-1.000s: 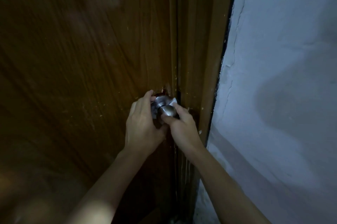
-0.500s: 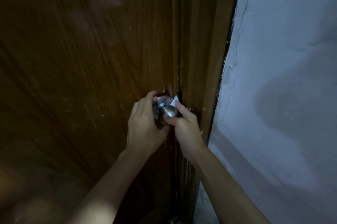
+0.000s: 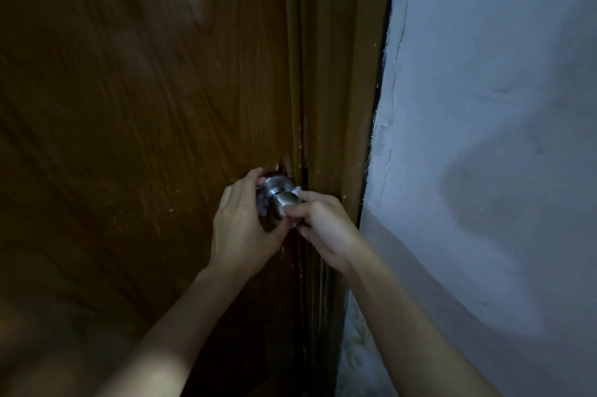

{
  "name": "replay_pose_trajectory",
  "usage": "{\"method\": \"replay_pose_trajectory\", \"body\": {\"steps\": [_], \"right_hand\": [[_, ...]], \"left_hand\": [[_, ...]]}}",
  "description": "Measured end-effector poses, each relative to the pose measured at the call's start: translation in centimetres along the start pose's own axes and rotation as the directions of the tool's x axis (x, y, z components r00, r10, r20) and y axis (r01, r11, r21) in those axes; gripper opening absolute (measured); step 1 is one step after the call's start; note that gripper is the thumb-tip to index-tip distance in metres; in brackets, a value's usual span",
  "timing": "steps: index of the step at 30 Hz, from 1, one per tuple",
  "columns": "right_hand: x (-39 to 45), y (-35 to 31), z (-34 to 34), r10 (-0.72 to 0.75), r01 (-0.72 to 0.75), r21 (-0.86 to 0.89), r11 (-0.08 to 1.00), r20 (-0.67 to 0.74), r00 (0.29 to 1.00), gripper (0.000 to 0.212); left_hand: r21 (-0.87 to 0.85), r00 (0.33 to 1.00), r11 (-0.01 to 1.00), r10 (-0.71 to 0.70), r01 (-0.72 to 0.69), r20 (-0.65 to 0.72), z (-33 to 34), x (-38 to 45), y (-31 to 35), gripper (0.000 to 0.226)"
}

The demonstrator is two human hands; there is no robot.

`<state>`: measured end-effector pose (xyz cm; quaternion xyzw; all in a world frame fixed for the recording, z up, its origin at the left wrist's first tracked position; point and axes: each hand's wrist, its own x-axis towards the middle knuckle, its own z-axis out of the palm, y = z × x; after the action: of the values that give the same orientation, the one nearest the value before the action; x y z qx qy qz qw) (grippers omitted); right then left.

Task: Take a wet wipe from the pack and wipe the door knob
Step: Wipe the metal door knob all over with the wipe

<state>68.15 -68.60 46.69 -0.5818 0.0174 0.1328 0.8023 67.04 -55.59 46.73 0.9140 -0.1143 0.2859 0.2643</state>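
A round silver door knob (image 3: 281, 195) sticks out of the brown wooden door (image 3: 135, 125) near its right edge. My left hand (image 3: 240, 225) curls around the knob's left side and base. My right hand (image 3: 326, 223) pinches a white wet wipe (image 3: 296, 190) against the knob's right side; only small bits of the wipe show between the fingers and the metal. The wipe pack is not in view.
The door frame (image 3: 352, 106) runs down just right of the knob. A pale plastered wall (image 3: 484, 138) with cracks along its edge fills the right side. The scene is dim.
My right hand has slid down and around the knob's right side, covering more of the wipe. My left hand keeps its hold on the knob.
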Motion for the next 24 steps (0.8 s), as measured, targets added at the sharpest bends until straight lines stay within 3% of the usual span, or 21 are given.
{"method": "replay_pose_trajectory", "body": {"steps": [5,10,14,18,24], "right_hand": [[-0.4,-0.3,-0.5,0.053,-0.052,0.241,0.969,0.001,0.999,0.024],[-0.7,-0.7,-0.9,0.094,-0.096,0.272,0.958,0.018,0.995,0.065],[-0.8,-0.6,-0.5,0.124,-0.128,0.301,0.945,0.032,0.992,0.067],[-0.7,-0.5,-0.5,0.052,-0.029,0.288,0.957,-0.072,0.996,0.061],[-0.4,0.7,0.2,0.063,-0.04,0.358,0.933,-0.054,0.997,0.069]], "left_hand": [[0.0,1.0,1.0,0.007,-0.007,0.008,-0.1,0.0,-0.1,0.084],[0.022,1.0,1.0,0.017,-0.017,-0.001,0.1,0.0,-0.2,0.084],[0.027,1.0,0.999,0.025,-0.025,-0.001,0.1,0.1,-0.3,0.083],[0.009,1.0,1.0,0.026,-0.026,0.001,0.1,0.0,-0.3,0.083],[-0.019,1.0,1.0,0.022,-0.022,0.008,0.1,0.0,-0.4,0.084]]}}
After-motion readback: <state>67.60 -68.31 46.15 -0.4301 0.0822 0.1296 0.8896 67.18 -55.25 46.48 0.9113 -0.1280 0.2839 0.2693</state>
